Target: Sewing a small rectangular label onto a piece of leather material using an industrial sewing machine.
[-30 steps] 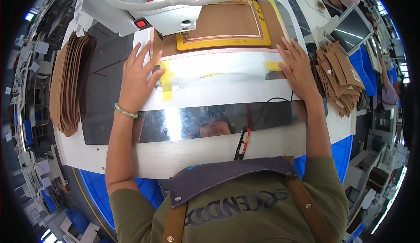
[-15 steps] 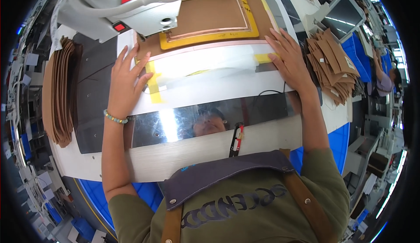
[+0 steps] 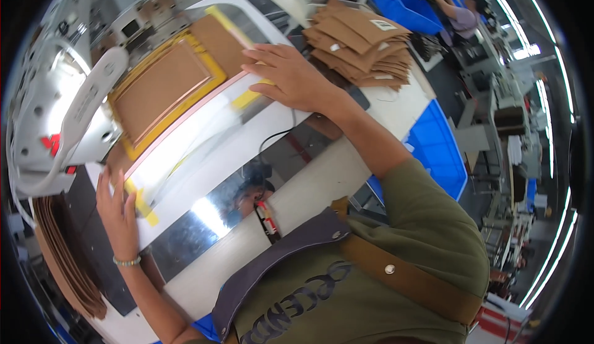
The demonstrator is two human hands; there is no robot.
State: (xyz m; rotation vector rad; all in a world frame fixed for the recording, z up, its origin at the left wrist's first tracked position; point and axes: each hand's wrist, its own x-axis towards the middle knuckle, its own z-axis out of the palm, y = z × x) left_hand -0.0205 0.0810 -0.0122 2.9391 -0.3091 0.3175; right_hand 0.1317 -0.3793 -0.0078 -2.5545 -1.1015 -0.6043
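Note:
A flat brown panel [image 3: 162,87] lies under a yellow rectangular frame [image 3: 179,117] beside a white sewing-type machine [image 3: 43,121]. Along the panel's near side runs a pale pink edge, bordering a white sheet [image 3: 257,138] with clear film and yellow tape on it. My left hand [image 3: 119,217] lies at the left end of that edge, next to one tape strip [image 3: 146,208], fingers stretched out. At the other end my right hand [image 3: 296,79] rests with fingers extended over the edge, near another tape strip [image 3: 247,99]. Neither hand grips anything.
Several brown pieces stand in a row [image 3: 65,251] at the left. A pile of brown pieces [image 3: 359,43] sits right of my right hand. Nearer me are a shiny metal plate [image 3: 179,235] and a small red-and-black tool [image 3: 266,221]. A blue bin [image 3: 433,152] is below the table's right side.
The whole view has swung, so the table now appears slanted and more of the right side shows. Both hands remain at the two ends of the panel's edge.

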